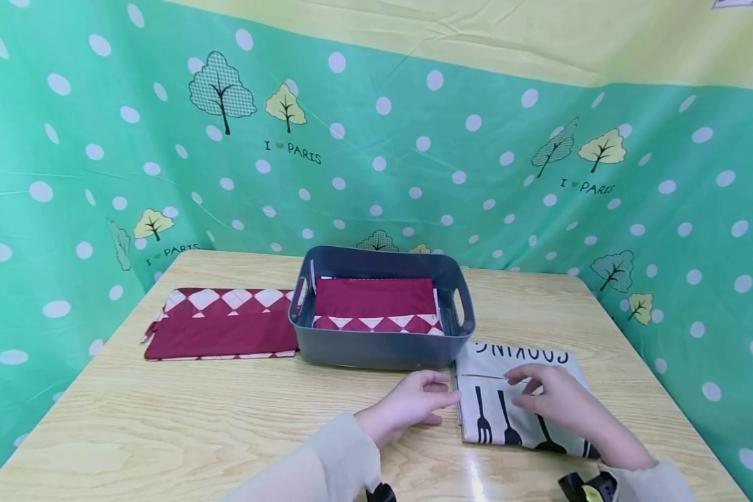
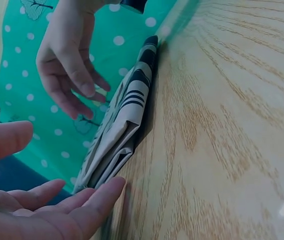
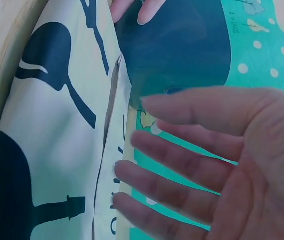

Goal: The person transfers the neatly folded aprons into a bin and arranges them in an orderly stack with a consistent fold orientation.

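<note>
A folded white cloth point(image 1: 496, 408) printed with black cutlery and the word COOKING lies on the table's right side. My left hand point(image 1: 414, 399) is beside its left edge, fingers loosely extended; in the left wrist view the fingertips point(image 2: 112, 187) come right up to the folded layers. Over the cloth hovers my right hand point(image 1: 555, 397), its fingers spread and slightly bent with nothing between them. In the right wrist view the printed cloth point(image 3: 66, 150) lies beyond those fingers. Just behind both hands stands a dark blue-grey basket point(image 1: 376, 352) with a folded maroon cloth point(image 1: 376, 296) inside.
Left of the basket lies another folded maroon cloth point(image 1: 226, 335) with a white diamond pattern, its right end against the basket. The wooden table point(image 1: 226, 425) ends at a green dotted curtain point(image 1: 376, 167) behind and at both sides.
</note>
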Demonstrator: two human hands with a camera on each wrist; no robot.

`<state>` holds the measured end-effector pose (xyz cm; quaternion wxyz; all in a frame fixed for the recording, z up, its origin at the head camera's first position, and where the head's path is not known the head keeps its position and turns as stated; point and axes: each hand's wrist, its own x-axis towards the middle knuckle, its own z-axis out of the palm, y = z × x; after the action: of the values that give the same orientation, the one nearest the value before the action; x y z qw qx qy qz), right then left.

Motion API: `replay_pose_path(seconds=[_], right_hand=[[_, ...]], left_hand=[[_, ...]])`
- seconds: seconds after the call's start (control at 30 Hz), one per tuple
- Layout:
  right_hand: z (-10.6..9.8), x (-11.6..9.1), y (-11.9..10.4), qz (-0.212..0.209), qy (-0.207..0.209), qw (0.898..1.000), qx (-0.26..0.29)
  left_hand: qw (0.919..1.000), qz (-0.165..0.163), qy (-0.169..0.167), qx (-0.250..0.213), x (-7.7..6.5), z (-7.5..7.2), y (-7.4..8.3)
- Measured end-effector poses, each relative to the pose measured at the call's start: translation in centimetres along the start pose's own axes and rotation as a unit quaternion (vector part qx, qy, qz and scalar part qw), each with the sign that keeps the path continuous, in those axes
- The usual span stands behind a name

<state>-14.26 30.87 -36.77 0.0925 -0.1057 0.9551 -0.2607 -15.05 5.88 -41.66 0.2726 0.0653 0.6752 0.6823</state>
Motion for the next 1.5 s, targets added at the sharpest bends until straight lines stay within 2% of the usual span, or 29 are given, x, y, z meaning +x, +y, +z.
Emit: replay_pose_path(seconds=[0.3, 0.53, 0.87, 1.17, 1.5], right_hand=[[-0.3, -0.2, 1.0, 0.081, 0.081, 0.993, 0.016], [-0.5, -0.6, 2.1, 0.104, 0.117, 0.987, 0.023], [-0.7, -1.1, 3.6, 0.159, 0.137, 0.976, 0.057], [-0.6, -1.6, 5.4, 0.191, 0.147, 0.968, 0.077], [-0.4, -1.3, 7.1, 0.268, 0.150, 0.945, 0.113]], left_hand=[[0.9997, 0.019, -0.007, -0.013, 0.0, 0.4, 0.1], [0.9995, 0.015, -0.003, -0.026, 0.2, 0.6, 0.1], [0.9991, 0.012, -0.003, -0.042, 0.7, 0.9, -0.2], [0.9990, 0.008, 0.004, -0.044, 0.8, 1.2, -0.3], [0.9988, 0.013, 0.009, -0.047, 1.0, 1.5, -0.3]])
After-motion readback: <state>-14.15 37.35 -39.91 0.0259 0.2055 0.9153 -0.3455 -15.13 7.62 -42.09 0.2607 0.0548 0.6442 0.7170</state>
